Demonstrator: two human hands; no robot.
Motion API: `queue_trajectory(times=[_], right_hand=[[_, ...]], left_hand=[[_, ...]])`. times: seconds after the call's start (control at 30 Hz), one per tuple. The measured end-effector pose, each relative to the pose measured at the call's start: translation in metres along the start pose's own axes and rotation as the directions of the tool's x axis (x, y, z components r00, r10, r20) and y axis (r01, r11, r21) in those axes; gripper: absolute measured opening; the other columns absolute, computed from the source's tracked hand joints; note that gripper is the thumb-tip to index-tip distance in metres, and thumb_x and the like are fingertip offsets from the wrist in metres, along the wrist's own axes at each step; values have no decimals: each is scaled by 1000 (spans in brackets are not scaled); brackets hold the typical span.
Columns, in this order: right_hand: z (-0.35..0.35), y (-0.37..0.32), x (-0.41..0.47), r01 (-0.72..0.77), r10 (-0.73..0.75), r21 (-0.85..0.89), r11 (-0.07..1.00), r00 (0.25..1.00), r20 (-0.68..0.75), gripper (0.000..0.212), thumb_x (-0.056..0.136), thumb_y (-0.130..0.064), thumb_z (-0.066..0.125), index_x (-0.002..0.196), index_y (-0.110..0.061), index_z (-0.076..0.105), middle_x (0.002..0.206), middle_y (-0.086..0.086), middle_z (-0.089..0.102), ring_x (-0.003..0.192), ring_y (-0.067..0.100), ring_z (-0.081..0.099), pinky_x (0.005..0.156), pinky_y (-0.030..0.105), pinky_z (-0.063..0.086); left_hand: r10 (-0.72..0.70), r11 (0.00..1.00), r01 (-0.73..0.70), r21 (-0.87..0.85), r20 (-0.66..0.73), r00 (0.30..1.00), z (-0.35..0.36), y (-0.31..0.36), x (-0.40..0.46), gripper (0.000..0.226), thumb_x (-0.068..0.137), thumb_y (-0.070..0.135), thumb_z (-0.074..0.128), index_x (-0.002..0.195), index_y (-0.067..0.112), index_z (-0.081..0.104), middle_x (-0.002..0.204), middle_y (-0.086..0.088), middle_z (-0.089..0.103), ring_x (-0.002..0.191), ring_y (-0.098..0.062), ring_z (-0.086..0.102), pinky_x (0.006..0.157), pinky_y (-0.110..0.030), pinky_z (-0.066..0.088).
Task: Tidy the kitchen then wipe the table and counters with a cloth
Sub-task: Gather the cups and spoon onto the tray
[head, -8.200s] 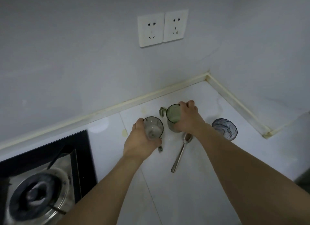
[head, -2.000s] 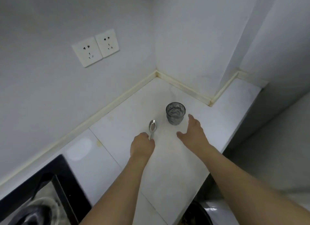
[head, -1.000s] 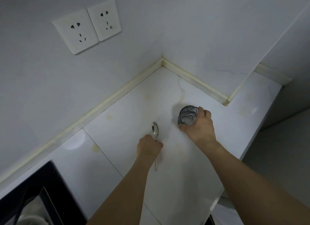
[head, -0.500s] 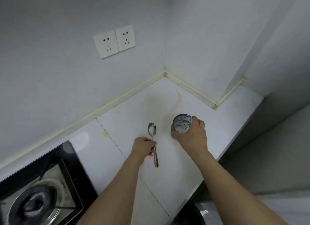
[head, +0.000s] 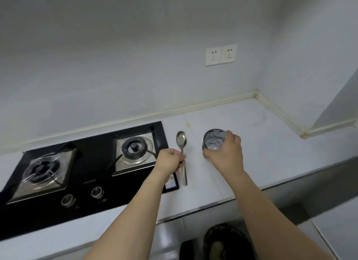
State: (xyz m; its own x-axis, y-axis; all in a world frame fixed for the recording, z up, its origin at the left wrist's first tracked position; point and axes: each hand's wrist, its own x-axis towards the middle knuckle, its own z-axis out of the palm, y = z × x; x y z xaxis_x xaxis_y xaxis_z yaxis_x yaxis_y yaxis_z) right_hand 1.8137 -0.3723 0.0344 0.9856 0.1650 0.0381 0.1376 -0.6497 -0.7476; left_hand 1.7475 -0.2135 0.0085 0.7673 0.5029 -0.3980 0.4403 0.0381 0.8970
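My left hand [head: 170,161] grips a metal spoon [head: 181,141] by its handle, bowl pointing away from me, just right of the hob. My right hand [head: 225,155] holds a small textured glass [head: 214,139] by its side, fingers curled round the rim, above the white counter [head: 261,143]. Whether the glass still touches the counter cannot be told. No cloth is in view.
A black two-burner gas hob [head: 81,166] with two knobs fills the counter's left part. Double wall sockets [head: 220,55] sit above the counter. The counter ends in a corner [head: 257,95] at the right. Dark slippers [head: 222,242] show on the floor below.
Both hands took hold, the left of the spoon and the right of the glass, and have carried them leftward beside the hob. My view has swung left, showing both burners.
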Motion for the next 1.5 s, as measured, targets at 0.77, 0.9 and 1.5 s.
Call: queue_trajectory(times=[0.77, 0.9, 1.5], right_hand=[[287, -296, -301, 455, -447, 131, 881, 710, 544, 84, 65, -39, 77, 134, -14, 38, 131, 6, 37, 119, 25, 46, 90, 31, 45], [340, -347, -359, 479, -481, 176, 860, 645, 594, 88, 68, -36, 77, 141, -12, 33, 137, 6, 34, 128, 24, 38, 99, 33, 38], [506, -486, -378, 545, -552, 232, 806, 550, 627, 88, 69, -37, 77, 140, -10, 32, 133, 9, 36, 119, 28, 47, 89, 30, 42]], left_hand=[[-244, 910, -13, -415, -559, 792, -461, -172, -231, 7, 89, 6, 64, 88, -2, 63, 61, -7, 59, 50, -12, 48, 51, -22, 49], [-291, 870, -49, -491, -591, 752, -534, -209, -261, 8, 88, 4, 65, 83, -2, 63, 69, -13, 58, 51, -16, 49, 63, -34, 55], [-372, 864, -28, -502, -676, 636, -734, -222, -238, 7, 87, 8, 67, 85, 2, 65, 75, -11, 61, 48, -12, 51, 46, -20, 47]])
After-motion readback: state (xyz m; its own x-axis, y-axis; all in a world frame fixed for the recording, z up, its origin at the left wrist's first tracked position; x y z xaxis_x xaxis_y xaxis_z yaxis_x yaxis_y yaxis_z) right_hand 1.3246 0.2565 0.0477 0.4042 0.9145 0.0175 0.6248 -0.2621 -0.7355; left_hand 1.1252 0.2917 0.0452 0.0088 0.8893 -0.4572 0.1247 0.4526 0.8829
